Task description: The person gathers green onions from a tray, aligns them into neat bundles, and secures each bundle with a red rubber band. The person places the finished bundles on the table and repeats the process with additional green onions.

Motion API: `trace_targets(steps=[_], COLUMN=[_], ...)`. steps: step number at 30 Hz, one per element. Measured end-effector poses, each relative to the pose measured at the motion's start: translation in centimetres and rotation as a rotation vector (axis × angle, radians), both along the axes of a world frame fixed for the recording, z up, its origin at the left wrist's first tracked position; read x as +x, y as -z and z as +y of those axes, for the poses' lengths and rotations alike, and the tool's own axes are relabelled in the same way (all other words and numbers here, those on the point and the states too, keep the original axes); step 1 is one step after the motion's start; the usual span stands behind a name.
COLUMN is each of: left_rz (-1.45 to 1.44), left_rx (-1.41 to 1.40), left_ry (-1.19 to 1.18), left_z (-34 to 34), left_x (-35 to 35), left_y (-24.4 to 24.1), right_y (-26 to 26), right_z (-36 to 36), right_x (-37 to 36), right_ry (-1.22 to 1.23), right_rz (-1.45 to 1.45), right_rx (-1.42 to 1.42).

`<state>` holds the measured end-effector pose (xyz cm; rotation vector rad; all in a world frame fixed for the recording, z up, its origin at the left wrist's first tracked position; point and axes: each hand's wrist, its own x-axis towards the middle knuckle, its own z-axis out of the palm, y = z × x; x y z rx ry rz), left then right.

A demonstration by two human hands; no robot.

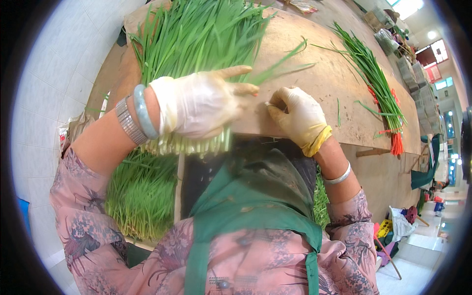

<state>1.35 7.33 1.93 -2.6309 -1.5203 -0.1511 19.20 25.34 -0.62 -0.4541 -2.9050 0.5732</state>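
Observation:
My left hand (206, 105), in a whitish glove, lies palm down over a thick pile of garlic chives (199, 40) on the wooden table. Its thumb and forefinger stretch out to the right, apart; the other fingertips are blurred. Pale cut stem ends (184, 143) show below the wrist, at the table's front edge. A few loose blades (282, 62) run out past the left fingers, blurred; their lower ends are hidden. To the right, just above the tabletop, my gloved right hand (300, 114) has its fingers curled and the thumb near the forefinger. Nothing plainly shows in its grasp.
A tied chive bundle (379, 81) and red-orange ties (396, 143) lie at the right of the wooden table (306, 25). More chives (143, 199) stand below the front edge at left. A tiled wall (62, 66) flanks the left. A green apron (254, 191) covers my front.

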Motion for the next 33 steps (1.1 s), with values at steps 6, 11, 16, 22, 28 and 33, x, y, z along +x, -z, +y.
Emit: trace_targets(steps=[6, 11, 16, 22, 28, 33], left_rz=[-0.064, -0.167, -0.332, -0.359, -0.593, -0.484], left_rx=[-0.016, 0.042, 0.047, 0.084, 0.113, 0.08], left_ry=[-0.239, -0.232, -0.439, -0.551, -0.659, -0.691], left_z=[-1.6, -2.1, -2.2, -0.8, -0.3, 0.4], left_x=[0.3, -0.8, -0.2, -0.3, -0.5, 0.0], left_y=[-1.2, -0.3, 0.0, 1.4, 1.8, 1.2], right_y=[-0.2, 2.0, -0.1, -3.6, -5.5, -6.2], right_z=[-1.4, -1.6, -1.0, -2.3, -2.7, -2.7], right_x=[-1.9, -4.6, -3.7, -4.3, -4.8, -4.1], right_ry=[-0.085, -0.093, -0.247, -0.343, -0.332, -0.257], right_rz=[0.105, 0.113, 0.146, 0.222, 0.259, 0.216], right_rx=[-0.003, 0.241, 0.281, 0.281, 0.227, 0.067])
